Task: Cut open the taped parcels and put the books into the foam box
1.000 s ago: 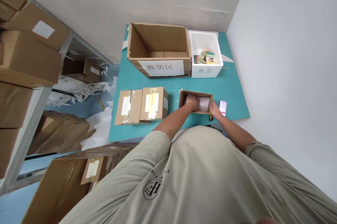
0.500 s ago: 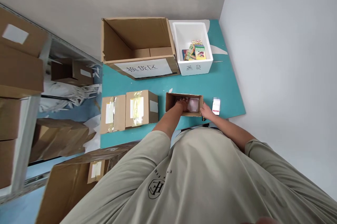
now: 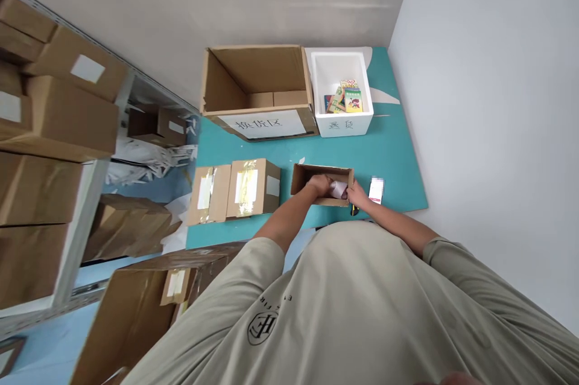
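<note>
A small open cardboard box point(image 3: 302, 177) stands on the teal table point(image 3: 389, 152) just in front of me. My left hand point(image 3: 320, 184) reaches into it and is closed on a pale wrapped item point(image 3: 339, 189) inside. My right hand point(image 3: 359, 196) grips the same item at the box's right end. A small white and red card point(image 3: 376, 190) lies just right of the box. A yellow and black tool point(image 3: 353, 210) peeks out under my right wrist.
Two taped cartons point(image 3: 253, 187) point(image 3: 208, 195) sit to the left. A large open labelled carton point(image 3: 257, 90) and a white foam bin point(image 3: 342, 98) with colourful booklets stand at the back. Shelves with cartons point(image 3: 54, 125) are on the left, a big carton point(image 3: 136, 306) below.
My right hand has moved from the box's outer right edge onto the pale item, and both hands now hold it. The view has shifted slightly.
</note>
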The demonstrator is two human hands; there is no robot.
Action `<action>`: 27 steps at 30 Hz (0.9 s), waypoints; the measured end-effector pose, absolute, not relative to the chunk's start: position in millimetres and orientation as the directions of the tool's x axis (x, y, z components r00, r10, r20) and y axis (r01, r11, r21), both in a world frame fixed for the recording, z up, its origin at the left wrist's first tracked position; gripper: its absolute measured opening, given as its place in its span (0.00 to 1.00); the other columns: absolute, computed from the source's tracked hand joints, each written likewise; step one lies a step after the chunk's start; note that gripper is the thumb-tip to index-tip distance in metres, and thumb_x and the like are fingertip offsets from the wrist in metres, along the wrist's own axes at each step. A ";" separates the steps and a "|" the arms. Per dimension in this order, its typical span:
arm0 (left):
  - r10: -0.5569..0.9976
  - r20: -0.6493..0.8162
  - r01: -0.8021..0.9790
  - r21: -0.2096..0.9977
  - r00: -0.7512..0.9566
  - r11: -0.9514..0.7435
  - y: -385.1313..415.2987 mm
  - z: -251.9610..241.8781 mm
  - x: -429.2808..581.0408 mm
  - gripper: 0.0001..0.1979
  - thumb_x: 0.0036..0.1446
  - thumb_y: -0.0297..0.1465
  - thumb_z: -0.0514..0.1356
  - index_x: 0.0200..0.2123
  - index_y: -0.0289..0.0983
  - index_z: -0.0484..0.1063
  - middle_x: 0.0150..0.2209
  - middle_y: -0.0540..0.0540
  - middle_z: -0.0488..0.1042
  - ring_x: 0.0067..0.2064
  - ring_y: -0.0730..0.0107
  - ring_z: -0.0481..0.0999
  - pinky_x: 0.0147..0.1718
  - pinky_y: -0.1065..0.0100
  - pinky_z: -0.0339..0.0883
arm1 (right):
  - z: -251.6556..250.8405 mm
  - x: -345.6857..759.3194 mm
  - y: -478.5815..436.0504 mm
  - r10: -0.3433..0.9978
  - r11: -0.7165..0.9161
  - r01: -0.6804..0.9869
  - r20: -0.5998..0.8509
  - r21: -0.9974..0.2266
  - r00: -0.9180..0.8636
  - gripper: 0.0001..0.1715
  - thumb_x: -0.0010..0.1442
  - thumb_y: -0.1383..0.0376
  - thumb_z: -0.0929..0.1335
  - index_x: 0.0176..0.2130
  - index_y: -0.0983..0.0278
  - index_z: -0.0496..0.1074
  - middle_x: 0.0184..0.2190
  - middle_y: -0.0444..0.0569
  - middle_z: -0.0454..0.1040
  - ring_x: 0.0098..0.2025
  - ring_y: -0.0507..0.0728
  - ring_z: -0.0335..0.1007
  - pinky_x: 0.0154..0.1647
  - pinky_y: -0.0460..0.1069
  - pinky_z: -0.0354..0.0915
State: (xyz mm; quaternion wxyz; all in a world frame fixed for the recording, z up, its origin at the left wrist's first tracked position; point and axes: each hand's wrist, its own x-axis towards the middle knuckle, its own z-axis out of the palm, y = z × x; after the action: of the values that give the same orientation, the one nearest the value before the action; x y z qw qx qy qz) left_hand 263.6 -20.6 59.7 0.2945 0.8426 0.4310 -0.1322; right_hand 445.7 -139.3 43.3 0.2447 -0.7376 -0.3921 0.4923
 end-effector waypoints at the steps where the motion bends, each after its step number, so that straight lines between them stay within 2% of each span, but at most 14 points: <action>1: 0.653 -0.484 0.813 0.356 0.583 -0.462 -20.9 70.3 258.7 0.20 0.65 0.44 0.75 0.55 0.41 0.90 0.53 0.32 0.90 0.60 0.40 0.89 0.63 0.50 0.80 | 45.4 447.4 -135.3 0.806 -0.592 0.314 -0.556 -0.743 0.203 0.41 0.69 0.62 0.70 0.77 0.64 0.68 0.68 0.65 0.83 0.67 0.74 0.84 0.73 0.69 0.77; 3: 0.699 -0.458 0.835 0.330 0.549 -0.440 -22.7 91.3 244.0 0.20 0.70 0.44 0.71 0.59 0.42 0.89 0.57 0.32 0.90 0.63 0.40 0.88 0.63 0.52 0.79 | 51.0 452.8 -128.1 0.802 -0.597 0.283 -0.568 -0.751 0.186 0.42 0.70 0.58 0.72 0.78 0.63 0.68 0.66 0.64 0.84 0.64 0.74 0.86 0.69 0.69 0.80; 4: 0.739 -0.422 0.846 0.350 0.526 -0.402 -24.4 100.7 234.6 0.20 0.72 0.46 0.70 0.59 0.43 0.88 0.58 0.33 0.90 0.64 0.40 0.88 0.63 0.53 0.80 | 54.7 456.5 -124.8 0.816 -0.577 0.285 -0.547 -0.765 0.185 0.43 0.70 0.55 0.73 0.78 0.62 0.68 0.67 0.64 0.84 0.65 0.74 0.85 0.70 0.69 0.79; 5: 0.790 -0.371 0.848 0.415 0.488 -0.329 -26.8 109.1 224.6 0.20 0.72 0.47 0.70 0.59 0.43 0.88 0.57 0.35 0.90 0.63 0.39 0.88 0.61 0.53 0.80 | 59.1 460.4 -121.6 0.838 -0.546 0.296 -0.509 -0.784 0.197 0.45 0.69 0.53 0.74 0.78 0.61 0.68 0.70 0.64 0.82 0.69 0.74 0.83 0.73 0.70 0.77; 7: 0.890 -0.255 0.759 0.636 0.377 -0.139 -33.2 122.1 205.4 0.24 0.68 0.51 0.72 0.56 0.41 0.89 0.53 0.37 0.91 0.59 0.38 0.89 0.58 0.52 0.82 | 70.3 467.4 -115.1 0.883 -0.463 0.312 -0.400 -0.829 0.248 0.47 0.68 0.51 0.75 0.79 0.59 0.68 0.76 0.64 0.77 0.77 0.73 0.76 0.79 0.70 0.70; 9: 0.958 -0.181 0.515 0.856 0.222 0.042 -40.5 131.2 192.1 0.29 0.62 0.56 0.75 0.52 0.38 0.89 0.49 0.38 0.92 0.56 0.37 0.90 0.57 0.50 0.84 | 84.6 469.9 -107.7 0.917 -0.361 0.284 -0.282 -0.888 0.284 0.46 0.68 0.50 0.74 0.78 0.59 0.68 0.79 0.64 0.73 0.78 0.71 0.74 0.80 0.70 0.69; 10: 0.974 -0.172 0.362 0.926 0.146 0.109 -43.8 135.1 188.6 0.33 0.58 0.58 0.77 0.52 0.37 0.89 0.49 0.37 0.91 0.56 0.36 0.90 0.57 0.48 0.85 | 92.6 468.4 -103.5 0.933 -0.303 0.250 -0.232 -0.920 0.277 0.44 0.69 0.49 0.74 0.77 0.58 0.70 0.78 0.64 0.74 0.76 0.70 0.76 0.79 0.70 0.70; 13: 0.977 -0.215 -0.027 0.976 0.001 0.215 -48.9 147.4 188.7 0.43 0.46 0.64 0.81 0.53 0.36 0.88 0.53 0.34 0.91 0.59 0.37 0.90 0.59 0.44 0.86 | 117.9 453.7 -89.5 0.976 -0.183 0.083 -0.170 -0.980 0.138 0.34 0.71 0.46 0.72 0.68 0.57 0.77 0.68 0.62 0.83 0.65 0.69 0.83 0.70 0.67 0.79; 15: 0.971 -0.239 -0.147 0.960 -0.002 0.236 -47.6 157.3 191.8 0.48 0.40 0.64 0.83 0.55 0.36 0.88 0.56 0.32 0.91 0.60 0.37 0.89 0.60 0.44 0.86 | 134.3 440.8 -78.9 0.984 -0.178 -0.025 -0.178 -0.984 0.024 0.31 0.73 0.43 0.71 0.64 0.57 0.79 0.61 0.60 0.87 0.59 0.69 0.86 0.62 0.66 0.82; 17: 0.970 -0.240 -0.159 0.957 0.035 0.242 -43.5 168.1 191.9 0.48 0.37 0.63 0.85 0.53 0.35 0.88 0.55 0.32 0.91 0.58 0.36 0.90 0.59 0.44 0.86 | 151.0 432.6 -65.9 0.990 -0.139 -0.048 -0.138 -0.989 -0.008 0.33 0.74 0.39 0.70 0.63 0.57 0.79 0.60 0.58 0.87 0.58 0.70 0.85 0.59 0.65 0.83; 20: 0.973 -0.203 -0.051 0.977 0.112 0.209 -35.9 183.6 184.2 0.44 0.38 0.62 0.85 0.48 0.36 0.88 0.51 0.34 0.92 0.54 0.39 0.90 0.55 0.47 0.86 | 178.4 435.5 -39.3 0.998 0.026 0.063 0.030 -0.998 0.063 0.38 0.75 0.34 0.68 0.65 0.57 0.79 0.64 0.59 0.85 0.64 0.71 0.81 0.62 0.63 0.80; 22: 0.967 -0.178 0.032 0.984 0.182 0.175 -32.4 192.7 176.6 0.42 0.38 0.62 0.85 0.46 0.36 0.88 0.48 0.37 0.91 0.49 0.42 0.90 0.51 0.50 0.85 | 197.9 443.1 -19.4 0.995 0.086 0.123 0.090 -0.989 0.030 0.39 0.75 0.33 0.68 0.64 0.58 0.81 0.61 0.59 0.87 0.63 0.69 0.82 0.62 0.61 0.79; 25: 0.940 -0.170 0.084 0.985 0.296 0.151 -30.7 203.8 168.2 0.41 0.38 0.61 0.85 0.44 0.35 0.87 0.43 0.39 0.90 0.44 0.48 0.88 0.43 0.56 0.82 | 223.9 449.2 2.7 0.978 0.031 0.212 -0.014 -0.977 -0.210 0.34 0.70 0.37 0.73 0.54 0.60 0.86 0.47 0.54 0.89 0.49 0.65 0.82 0.51 0.57 0.77; 27: 0.926 -0.157 0.079 0.987 0.343 0.138 -31.1 209.6 166.4 0.40 0.40 0.61 0.84 0.45 0.35 0.86 0.42 0.40 0.89 0.42 0.50 0.86 0.39 0.59 0.79 | 236.4 446.4 8.2 0.933 0.010 0.286 -0.094 -0.958 -0.349 0.29 0.66 0.40 0.77 0.48 0.61 0.87 0.43 0.51 0.88 0.43 0.62 0.79 0.44 0.53 0.74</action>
State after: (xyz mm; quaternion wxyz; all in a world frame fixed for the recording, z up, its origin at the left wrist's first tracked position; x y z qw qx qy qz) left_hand 166.4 -31.1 209.6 0.6034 0.5546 0.4529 0.3510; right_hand 446.4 8.2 236.4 0.3126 -0.4774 -0.6383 0.5166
